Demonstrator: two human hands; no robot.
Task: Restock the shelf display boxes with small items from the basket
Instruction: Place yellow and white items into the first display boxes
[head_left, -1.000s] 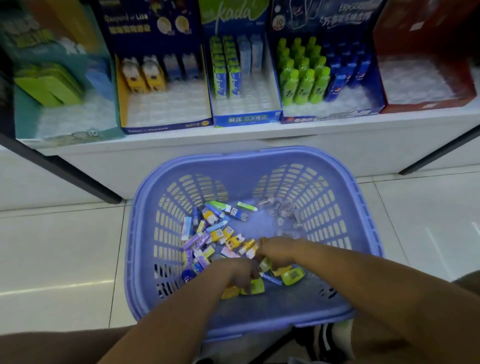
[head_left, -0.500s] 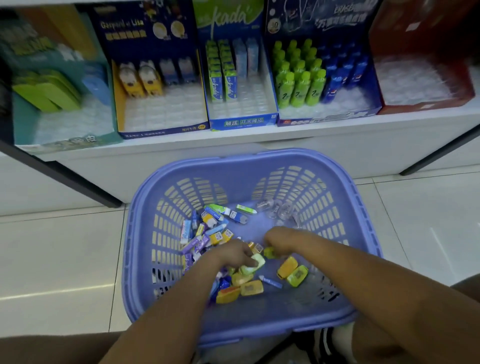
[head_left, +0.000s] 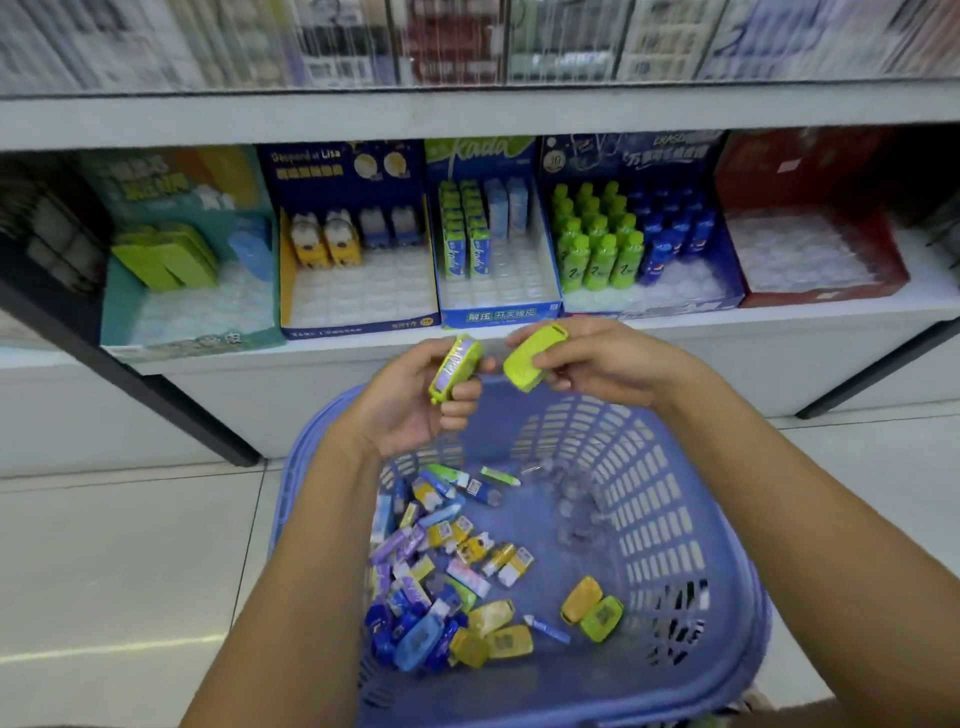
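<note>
White shelf (head_left: 519, 332): runs across the upper half, with a row of open display boxes standing side by side on it.
Basket (head_left: 691, 519): lilac plastic with slotted walls, on the pale tiled floor just in front of the shelf, below both hands.
Display boxes: teal box (head_left: 130, 291) at far left with green flat packs; dark blue box (head_left: 358, 327) with yellow and blue items at its back; blue-and-white box (head_left: 498, 314) with green and pale packs; navy box (head_left: 727, 291) with green and blue bottles; red box (head_left: 893, 260) at far right. Front slots in each look unfilled.
Small items (head_left: 447, 571): a loose heap of purple, blue, yellow and green packets on the basket floor, mostly toward its left side.
Left hand (head_left: 415, 400): raised above the basket's far rim, fingers curled around a green packet (head_left: 456, 368) with a purple label.
Right hand (head_left: 608, 364): raised beside the left, pinching a plain lime-green case (head_left: 535, 358) between thumb and fingers; the two held pieces sit close together, not touching.
</note>
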